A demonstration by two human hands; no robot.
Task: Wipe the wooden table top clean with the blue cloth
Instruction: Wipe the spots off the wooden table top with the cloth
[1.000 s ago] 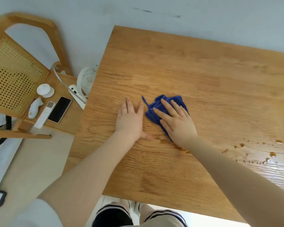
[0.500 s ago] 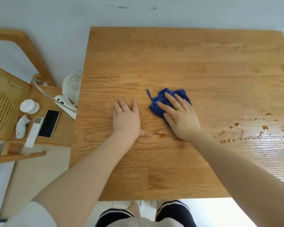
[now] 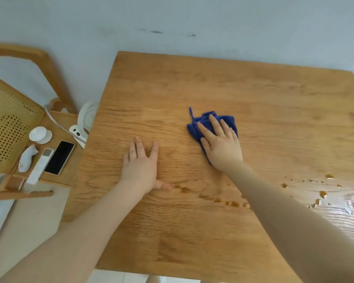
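The wooden table top (image 3: 264, 99) fills most of the view. A crumpled blue cloth (image 3: 200, 124) lies near its middle, and my right hand (image 3: 221, 146) presses flat on it with fingers spread. My left hand (image 3: 141, 166) rests palm down on the bare wood to the left of the cloth, fingers apart, holding nothing. Brown drops (image 3: 231, 203) trail across the wood below my right forearm, and more brown spots and wet streaks (image 3: 323, 194) sit near the right edge.
A wooden chair with a cane back (image 3: 8, 127) stands left of the table. On its seat lie a black phone (image 3: 59, 157), a white remote (image 3: 40, 166), a small white lid (image 3: 40, 134) and a white fan (image 3: 86, 119). A pale wall runs behind.
My right hand has slid the blue cloth away from me and slightly right, off the brown drops. My left hand has stayed flat on the wood. The camera view has shifted.
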